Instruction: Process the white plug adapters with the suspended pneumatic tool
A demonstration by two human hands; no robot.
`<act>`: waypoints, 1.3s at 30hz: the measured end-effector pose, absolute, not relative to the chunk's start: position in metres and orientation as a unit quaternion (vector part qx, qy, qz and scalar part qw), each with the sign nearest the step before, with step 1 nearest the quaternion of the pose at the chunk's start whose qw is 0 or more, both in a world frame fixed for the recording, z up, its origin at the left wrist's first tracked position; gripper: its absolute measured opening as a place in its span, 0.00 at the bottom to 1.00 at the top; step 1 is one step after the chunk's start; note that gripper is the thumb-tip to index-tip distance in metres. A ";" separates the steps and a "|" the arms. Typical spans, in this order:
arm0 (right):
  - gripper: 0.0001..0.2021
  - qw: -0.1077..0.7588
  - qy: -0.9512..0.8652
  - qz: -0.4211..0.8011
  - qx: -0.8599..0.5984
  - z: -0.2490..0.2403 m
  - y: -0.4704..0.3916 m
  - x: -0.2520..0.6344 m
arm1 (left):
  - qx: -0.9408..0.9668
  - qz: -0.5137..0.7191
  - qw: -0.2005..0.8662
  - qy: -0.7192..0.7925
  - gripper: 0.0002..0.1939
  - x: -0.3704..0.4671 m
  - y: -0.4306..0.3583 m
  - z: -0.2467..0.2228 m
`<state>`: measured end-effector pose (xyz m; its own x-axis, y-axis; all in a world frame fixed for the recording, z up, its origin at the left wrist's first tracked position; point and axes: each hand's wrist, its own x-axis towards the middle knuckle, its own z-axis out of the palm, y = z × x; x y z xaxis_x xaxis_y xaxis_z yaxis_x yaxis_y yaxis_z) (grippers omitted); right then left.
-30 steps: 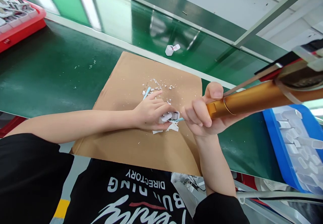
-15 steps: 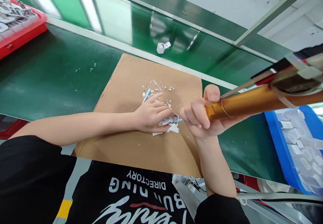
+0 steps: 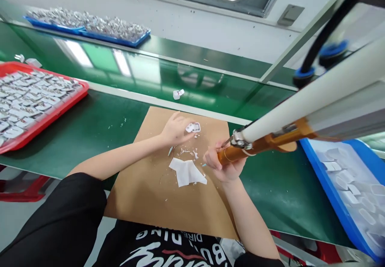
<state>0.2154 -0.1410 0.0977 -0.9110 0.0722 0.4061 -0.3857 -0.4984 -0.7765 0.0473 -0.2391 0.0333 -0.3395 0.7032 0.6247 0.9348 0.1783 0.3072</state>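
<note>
My left hand (image 3: 178,129) is closed around one end of a small white plastic housing (image 3: 193,127), its hollow, dark-edged side facing up. It is over the far part of a brown cardboard sheet (image 3: 141,196). My right hand (image 3: 224,164) grips a gold-coloured tubular tool (image 3: 233,154), whose thin light-blue tip (image 3: 204,165) points left, apart from the housing. Between and below my hands, a creased white cloth or paper (image 3: 188,172) lies on the cardboard among white shavings (image 3: 186,151). A light-blue stick (image 3: 171,150) lies under my left forearm.
To the left stands a red tray (image 3: 81,92) full of white parts. A blue tray (image 3: 327,190) at right holds translucent pieces. A small white box-like piece (image 3: 178,94) sits beyond the cardboard. Blue trays (image 3: 132,42) of metallic parts are at the back. A white tube (image 3: 288,102) slants above the right side.
My left hand has moved away from my body with the white housing, off the cloth or paper, which now shows whole. The tool tip has separated from the housing. The view has shifted.
</note>
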 end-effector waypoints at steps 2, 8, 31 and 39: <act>0.27 0.138 -0.481 0.853 0.148 0.096 -0.139 0.216 | -0.501 -0.326 0.157 -0.786 0.15 0.013 -0.212 0.037; 0.25 0.138 -0.483 0.859 0.093 0.092 -0.135 0.218 | -0.383 -0.283 0.113 -0.872 0.13 -0.059 -0.157 0.034; 0.24 0.128 -0.469 0.864 0.128 0.084 -0.130 0.215 | -0.377 -0.431 -0.055 -0.818 0.19 -0.025 -0.297 0.029; 0.24 0.128 -0.479 0.857 0.138 0.088 -0.130 0.215 | -0.416 -0.460 -0.019 -0.784 0.19 0.004 -0.326 0.031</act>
<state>0.2149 -0.1298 0.0878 -0.9293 0.0876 0.3587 -0.3514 -0.5078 -0.7865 0.0037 -0.3260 0.0307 -0.6526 0.6699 0.3541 0.6356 0.2295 0.7371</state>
